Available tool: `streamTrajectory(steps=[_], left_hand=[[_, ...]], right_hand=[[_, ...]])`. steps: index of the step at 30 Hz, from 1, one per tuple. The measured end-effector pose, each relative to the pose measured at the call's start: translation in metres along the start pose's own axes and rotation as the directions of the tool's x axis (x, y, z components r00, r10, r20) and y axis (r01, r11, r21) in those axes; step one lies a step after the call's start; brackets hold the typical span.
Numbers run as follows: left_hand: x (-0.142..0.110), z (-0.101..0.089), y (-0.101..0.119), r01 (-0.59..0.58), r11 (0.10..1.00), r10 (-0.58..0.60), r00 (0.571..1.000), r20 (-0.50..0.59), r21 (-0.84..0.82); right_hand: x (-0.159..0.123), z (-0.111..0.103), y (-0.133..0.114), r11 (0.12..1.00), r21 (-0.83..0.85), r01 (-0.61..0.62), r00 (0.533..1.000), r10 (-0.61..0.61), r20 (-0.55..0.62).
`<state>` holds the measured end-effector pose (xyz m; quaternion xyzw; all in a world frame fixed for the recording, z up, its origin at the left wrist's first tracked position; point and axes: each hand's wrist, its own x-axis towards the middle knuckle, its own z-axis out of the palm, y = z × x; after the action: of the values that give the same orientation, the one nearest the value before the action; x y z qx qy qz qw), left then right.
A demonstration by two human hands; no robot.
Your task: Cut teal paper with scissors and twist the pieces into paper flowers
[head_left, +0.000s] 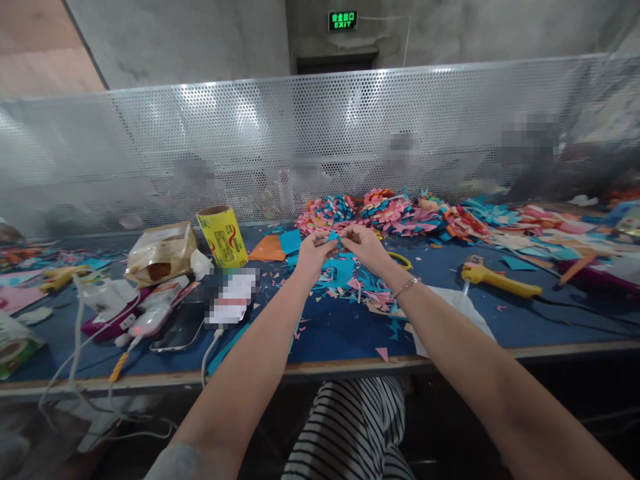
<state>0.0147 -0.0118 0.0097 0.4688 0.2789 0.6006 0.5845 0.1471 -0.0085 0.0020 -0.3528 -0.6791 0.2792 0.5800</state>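
Note:
Both of my hands meet over the middle of the blue table, pinching a small piece of blue paper [333, 236]. My left hand [316, 253] grips its left side between thumb and fingers. On the other side my right hand [364, 245] is closed at the paper's edge, fingertips partly hidden. Below them lie more blue paper [337, 273] and many pink and blue scraps [370, 299]. Just left of my hands are an orange paper sheet [268, 248] and a blue one. Behind them sits a pile of pink and blue cut-paper bunches [383, 210].
A yellow glue gun [501, 280] lies at the right with its cord. At the left are a yellow roll [223, 237], a brown bag [163, 253], a phone [234, 298], a dark phone [181, 325] and white cables. A perforated metal screen [265, 147] runs along the back.

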Motion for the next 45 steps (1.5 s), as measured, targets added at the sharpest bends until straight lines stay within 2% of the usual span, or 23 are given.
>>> streamTrajectory(steps=[9, 18, 23, 37, 41, 45], left_hand=[[-0.001, -0.001, 0.001, 0.060, 0.988, -0.068, 0.997, -0.048, -0.139], [-0.002, 0.002, 0.005, 0.115, 0.973, -0.139, 0.984, -0.112, -0.200], [-0.002, 0.002, 0.004, 0.073, 0.983, -0.092, 0.990, -0.109, -0.171], [-0.001, 0.001, 0.003, -0.039, 0.991, 0.019, 0.987, -0.157, -0.128], [-0.001, 0.001, 0.003, -0.060, 0.995, 0.047, 0.987, -0.153, -0.084], [0.000, 0.000, 0.002, -0.103, 0.995, 0.102, 0.987, -0.128, 0.000]], right_hand=[[-0.004, 0.004, -0.011, 1.000, -0.024, -0.018, 1.000, 0.018, 0.012], [-0.003, 0.004, -0.006, 1.000, 0.009, 0.012, 1.000, -0.012, -0.012], [-0.002, 0.004, -0.003, 0.999, 0.011, 0.036, 0.999, -0.036, -0.011], [-0.006, 0.005, -0.002, 0.985, 0.154, -0.073, 0.996, 0.080, -0.040], [-0.006, 0.006, -0.002, 0.957, 0.264, -0.122, 0.990, 0.136, -0.037], [-0.006, 0.008, -0.006, 0.891, 0.397, -0.222, 0.970, 0.242, -0.001]])
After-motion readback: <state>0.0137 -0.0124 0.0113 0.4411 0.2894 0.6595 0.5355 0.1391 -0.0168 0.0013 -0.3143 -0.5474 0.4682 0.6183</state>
